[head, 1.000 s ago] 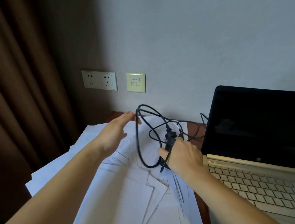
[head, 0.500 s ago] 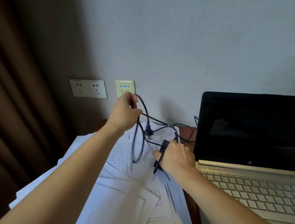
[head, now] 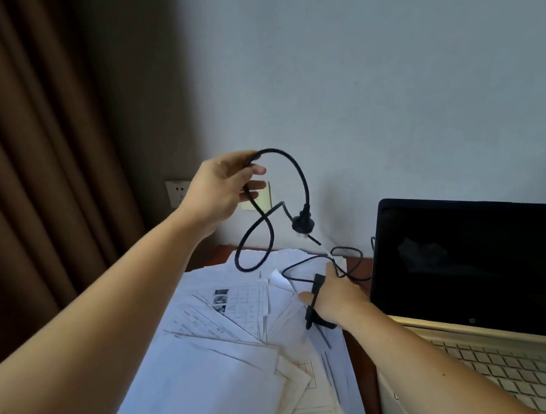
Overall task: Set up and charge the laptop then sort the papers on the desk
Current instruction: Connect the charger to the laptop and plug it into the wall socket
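Note:
My left hand (head: 221,191) holds a black power cable (head: 298,172) raised in front of the wall; the cable loops down and its plug (head: 302,225) dangles in the air. Lower right, my right hand (head: 334,296) grips the black charger brick (head: 315,288) just above the papers. A thin cord (head: 347,259) runs from it toward the open gold laptop (head: 491,346), whose screen is dark. Loose white papers (head: 218,358) lie scattered over the desk on the left.
A wall socket (head: 177,193) shows beside my left wrist, and a second wall plate (head: 261,199) is partly hidden behind my fingers. Brown curtains (head: 33,160) hang at the left. A strip of dark wooden desk (head: 210,254) shows behind the papers.
My left hand has lifted the cable higher, so the plug now hangs free above the papers. The view has tilted upward. My right hand stays on the charger brick.

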Available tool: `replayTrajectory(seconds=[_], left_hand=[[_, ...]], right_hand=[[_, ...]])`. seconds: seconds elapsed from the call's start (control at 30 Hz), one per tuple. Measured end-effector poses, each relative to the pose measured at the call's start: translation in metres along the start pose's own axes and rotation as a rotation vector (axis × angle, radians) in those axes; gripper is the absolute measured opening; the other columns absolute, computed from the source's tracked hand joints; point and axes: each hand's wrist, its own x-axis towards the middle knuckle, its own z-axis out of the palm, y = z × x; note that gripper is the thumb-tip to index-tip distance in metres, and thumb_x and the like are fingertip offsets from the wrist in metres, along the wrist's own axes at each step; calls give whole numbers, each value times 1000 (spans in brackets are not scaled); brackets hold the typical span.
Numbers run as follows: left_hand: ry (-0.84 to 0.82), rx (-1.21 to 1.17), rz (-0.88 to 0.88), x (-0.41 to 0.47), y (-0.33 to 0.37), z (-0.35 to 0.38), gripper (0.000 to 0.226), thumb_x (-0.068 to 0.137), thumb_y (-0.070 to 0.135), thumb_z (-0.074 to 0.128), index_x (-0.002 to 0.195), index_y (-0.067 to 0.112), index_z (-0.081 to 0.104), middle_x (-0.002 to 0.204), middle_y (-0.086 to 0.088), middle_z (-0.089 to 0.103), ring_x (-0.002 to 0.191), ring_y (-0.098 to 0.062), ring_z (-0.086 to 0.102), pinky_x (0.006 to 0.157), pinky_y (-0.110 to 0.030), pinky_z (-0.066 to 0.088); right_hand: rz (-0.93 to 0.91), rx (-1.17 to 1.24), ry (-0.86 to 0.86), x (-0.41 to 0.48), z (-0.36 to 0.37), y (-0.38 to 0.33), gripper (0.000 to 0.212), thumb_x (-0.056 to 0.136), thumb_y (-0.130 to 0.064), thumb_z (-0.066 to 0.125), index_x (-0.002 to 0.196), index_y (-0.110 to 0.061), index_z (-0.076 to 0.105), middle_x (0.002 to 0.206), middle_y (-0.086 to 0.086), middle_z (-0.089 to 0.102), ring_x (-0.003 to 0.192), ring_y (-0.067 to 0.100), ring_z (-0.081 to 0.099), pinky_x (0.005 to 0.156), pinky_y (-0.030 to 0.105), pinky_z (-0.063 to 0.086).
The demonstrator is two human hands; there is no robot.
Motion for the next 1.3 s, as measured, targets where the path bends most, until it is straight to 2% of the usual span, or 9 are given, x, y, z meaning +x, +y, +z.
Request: replayTrajectory(seconds=[0.13,0.3,0.43,0.6,0.7,0.97,1.13,1.2,1.3], left_hand=[[23,8,-127,-10,-18,-2,28,105,5,51,131,8,60,103,-8,74,89,-19,76,86,-40,62],[146,-170,-319,-20,-53,-1,27,104,0,47,129,5,55,109,-17,66,89,-28,76,81,-41,64],[244,-537,-487,-30,-80,0,31,100,-7,50,130,1,50,121,-26,62,82,-34,76,67,-38,64],[296,-751,-538,-47,-113,0,21,99,-12,46,102,9,48,110,-26,62,82,-40,76,72,-45,62],[236,-670,-545,-49,-125,-6,25,98,-12,51,87,10,47,106,-24,66,93,-42,74,82,-49,60],[163,-100,-410,-24,-129,-14,20,94,22,72,94,3,69,99,-17,77,85,-25,76,90,-43,60],[302,440,43,-27,-123,-8,41,98,44,61,76,10,65,66,-4,61,59,-18,55,57,-35,47],[282,461,162,-27,-120,-6,27,104,36,53,93,17,69,72,4,62,64,-13,55,59,-28,44],[394,221,4,-23,-124,-8,27,109,31,39,99,16,60,77,0,58,65,-14,54,58,-28,47]], right_hand=[[-3,88,-129,-13,-17,-3,72,91,-18,61,151,-21,21,121,17,56,73,32,66,50,35,59],[-234,-171,205,-32,-43,-11,10,92,-8,48,86,-14,53,99,10,66,86,27,63,64,32,47],[-307,339,131,-35,-32,-29,28,96,-29,42,74,-12,47,73,4,50,66,21,46,56,31,33],[-223,947,-36,-33,-24,-43,29,98,-34,50,80,-12,59,57,0,55,62,20,57,70,38,52],[-247,969,-96,-38,-19,-37,31,97,-35,52,77,-11,58,45,-5,35,39,14,40,61,35,46],[-353,516,7,-49,3,-31,44,99,-35,47,82,6,50,54,0,36,45,15,31,52,26,27],[-286,485,12,-43,11,-35,43,103,-32,42,90,7,57,64,5,48,51,17,39,50,25,29],[-252,497,-22,-38,13,-37,42,103,-30,40,96,8,58,70,9,52,53,21,44,54,26,34],[-202,492,-47,-33,14,-41,41,103,-30,38,102,5,61,81,12,60,54,21,48,53,26,37]])
